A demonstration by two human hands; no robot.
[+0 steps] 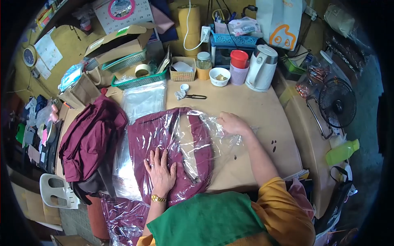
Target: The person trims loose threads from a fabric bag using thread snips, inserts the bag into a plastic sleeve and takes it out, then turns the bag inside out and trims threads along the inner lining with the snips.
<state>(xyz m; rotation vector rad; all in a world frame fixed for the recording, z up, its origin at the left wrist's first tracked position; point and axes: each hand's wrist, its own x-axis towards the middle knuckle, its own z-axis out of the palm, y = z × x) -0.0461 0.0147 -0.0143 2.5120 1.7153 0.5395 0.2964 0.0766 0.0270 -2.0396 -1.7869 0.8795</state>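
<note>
Right now, a maroon garment (141, 141) lies inside a clear bag (234, 141) on the tabletop (266, 108), directly in front of the person. The left hand (161, 172) rests palm down on it — its grip open, fingers apart, grasping nothing, just touching the film over the garment. The right hand (232, 123) is past the garment's right edge, its grip closed on the loose end of the bag, though the fingertips are hard to make out. Clear sleeves (143, 100) lie flat at the garment's left, and beyond them sits a heaped second garment (92, 141). Above the bag, a black tool (195, 96) lies beside a white scrap (179, 95). Farther back stand a basket (183, 75), a jar (203, 61), a bowl (219, 82) and a kettle (261, 69) — the kettle rightmost of these.
</note>
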